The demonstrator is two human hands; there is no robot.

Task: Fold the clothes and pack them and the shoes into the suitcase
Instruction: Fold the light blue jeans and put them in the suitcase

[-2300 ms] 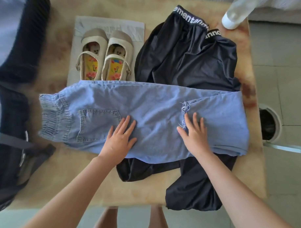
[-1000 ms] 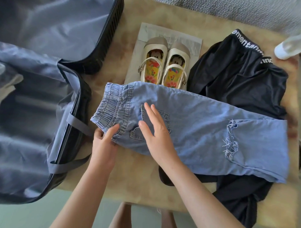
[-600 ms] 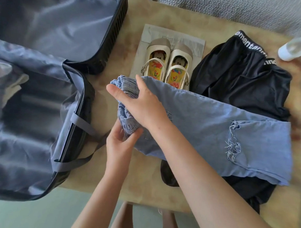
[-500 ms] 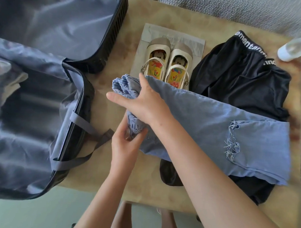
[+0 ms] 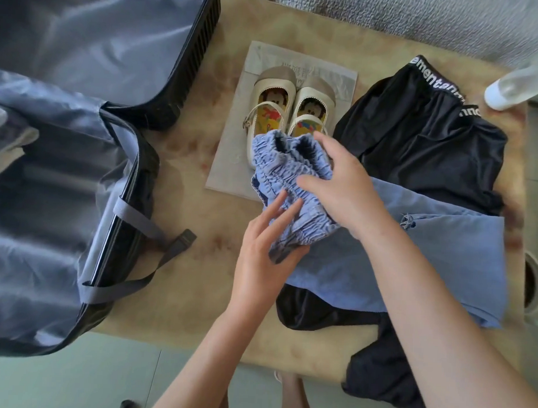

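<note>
Light blue jeans lie across the table, their elastic waistband end lifted and turned over toward the right. My left hand holds that bunched waistband from below, thumb under the cloth. My right hand grips it from above. Black trousers with a lettered waistband lie under and behind the jeans. A pair of cream shoes with cartoon insoles sits on a grey bag behind the hands. The open suitcase, lined in grey-blue, fills the left side.
A loose suitcase strap with a buckle trails onto the beige table. A clear bottle stands at the far right corner. A grey textured surface runs along the back. A round bin opening shows at the right edge.
Both hands have carried the jeans' waistband end further right, rolling it over the legs. The bunched elastic now sits higher and partly covers the shoes' heels.
</note>
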